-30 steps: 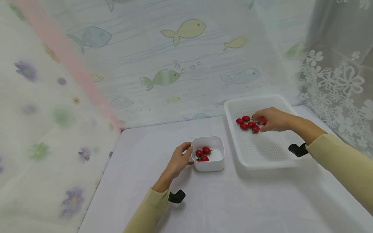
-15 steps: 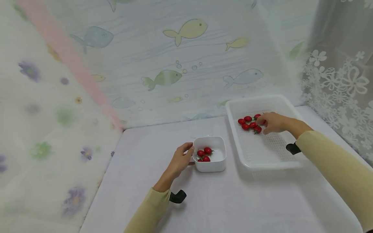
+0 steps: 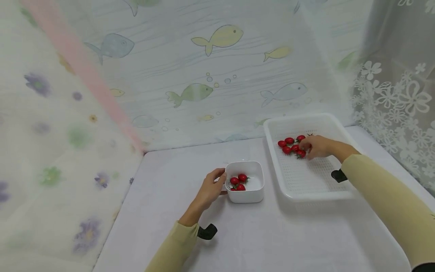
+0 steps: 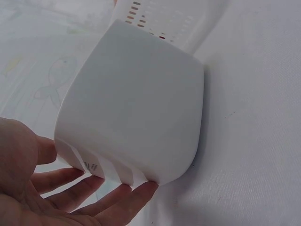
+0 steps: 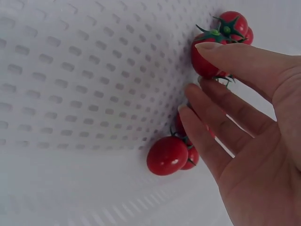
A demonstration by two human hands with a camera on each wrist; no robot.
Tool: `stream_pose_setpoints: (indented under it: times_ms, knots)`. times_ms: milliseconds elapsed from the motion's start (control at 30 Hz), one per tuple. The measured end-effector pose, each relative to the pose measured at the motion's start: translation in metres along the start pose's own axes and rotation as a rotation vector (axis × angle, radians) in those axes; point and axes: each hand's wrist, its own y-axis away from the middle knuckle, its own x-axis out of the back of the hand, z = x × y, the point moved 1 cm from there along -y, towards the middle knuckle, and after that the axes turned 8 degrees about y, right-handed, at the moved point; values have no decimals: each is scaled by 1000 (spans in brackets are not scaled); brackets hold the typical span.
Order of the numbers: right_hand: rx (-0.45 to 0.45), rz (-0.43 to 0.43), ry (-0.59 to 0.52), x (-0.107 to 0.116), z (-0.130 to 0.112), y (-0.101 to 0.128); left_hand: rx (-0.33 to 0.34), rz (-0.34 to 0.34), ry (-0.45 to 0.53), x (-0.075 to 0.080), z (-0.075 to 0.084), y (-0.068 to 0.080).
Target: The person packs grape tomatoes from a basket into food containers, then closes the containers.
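My left hand [image 3: 211, 189] is at the left wall of a small white box [image 3: 249, 195]. In the left wrist view its extended fingers [image 4: 113, 202] touch the box's side, the thumb near the rim. Several red cherry tomatoes [image 3: 240, 187] lie in the box. My right hand [image 3: 317, 146] reaches into a white perforated basket [image 3: 285, 185] beside a cluster of cherry tomatoes [image 3: 289, 140]. In the right wrist view the thumb overlaps one cherry tomato [image 5: 203, 60] with a green calyx, the index fingertip right at its lower edge. The other fingers extend near more tomatoes [image 5: 167, 156].
A white cloth covers the table [image 3: 183, 162]. The basket stands to the right of the box, a gap between them. Behind the table hangs a fish-patterned curtain [image 3: 190, 92]; a floral one [image 3: 51, 151] is at the left and a lace one [image 3: 394, 90] at the right.
My right hand has shifted slightly down among the basket's tomatoes, its forearm swinging nearer. My left hand stays at the box; the tomatoes in the box look unchanged.
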Motion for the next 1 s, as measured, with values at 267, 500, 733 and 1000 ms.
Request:
stream_pose_setpoints:
  times_ms: [267,500,733,1000]
  knots:
    - [-18,-43,-7,-8,0,-3,7,1,0,0,-3,1]
    - [-20,-75,22,-7,-2,-3,5,1,-9,0,-3,1]
    - [-30,-90,37,-7,-5,-5,8,8,-8,0,-2,2]
    - [-29,-87,64,-4,-6,-5,-3,11,-22,-1,1,0]
